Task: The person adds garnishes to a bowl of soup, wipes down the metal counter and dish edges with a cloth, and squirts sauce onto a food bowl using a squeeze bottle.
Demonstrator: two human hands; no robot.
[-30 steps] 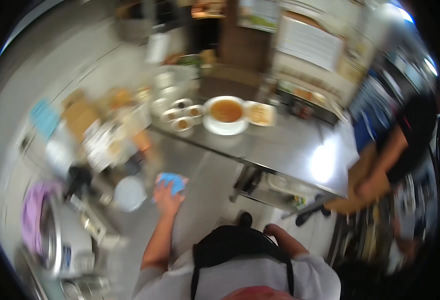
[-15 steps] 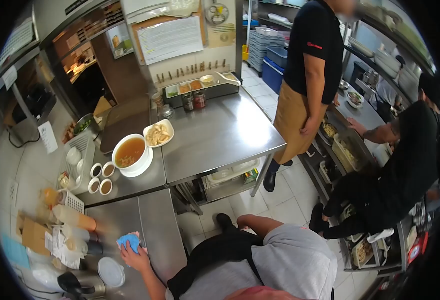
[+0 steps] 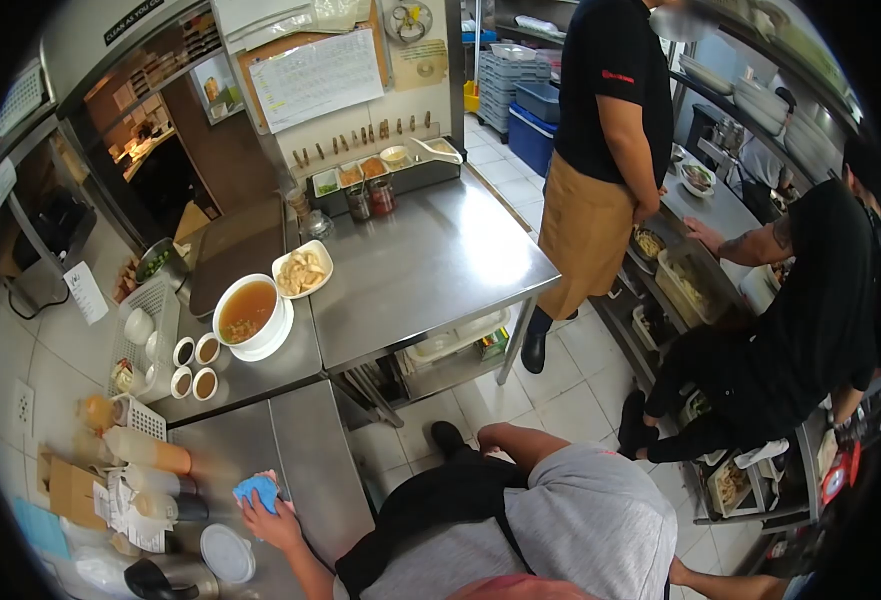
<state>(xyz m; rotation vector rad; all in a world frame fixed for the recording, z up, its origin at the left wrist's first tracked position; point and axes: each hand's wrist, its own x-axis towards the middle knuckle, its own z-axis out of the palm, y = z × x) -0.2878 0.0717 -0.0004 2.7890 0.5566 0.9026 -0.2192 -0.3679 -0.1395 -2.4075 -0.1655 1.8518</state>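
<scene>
My left hand [image 3: 268,520] is closed on a blue cloth [image 3: 257,490] with a pinkish edge, pressed to the steel counter [image 3: 305,440] at lower left. A round plastic lid or tub [image 3: 228,553] lies just below that hand. Several sauce bottles [image 3: 148,450] stand to its left. My right arm [image 3: 525,446] is bent close to my body, and its hand is hidden behind my apron and shirt.
A bowl of brown soup [image 3: 248,310], a dish of pale pieces [image 3: 302,270] and several sauce cups [image 3: 205,383] stand on the farther counter. One person in a tan apron [image 3: 580,220] stands ahead; another in black [image 3: 800,310] is at the right. A bare limb [image 3: 725,580] shows at lower right.
The view has shifted slightly. My left hand stays on the cloth in about the same spot. The aproned person's arm has moved forward, and a bare limb has appeared at lower right.
</scene>
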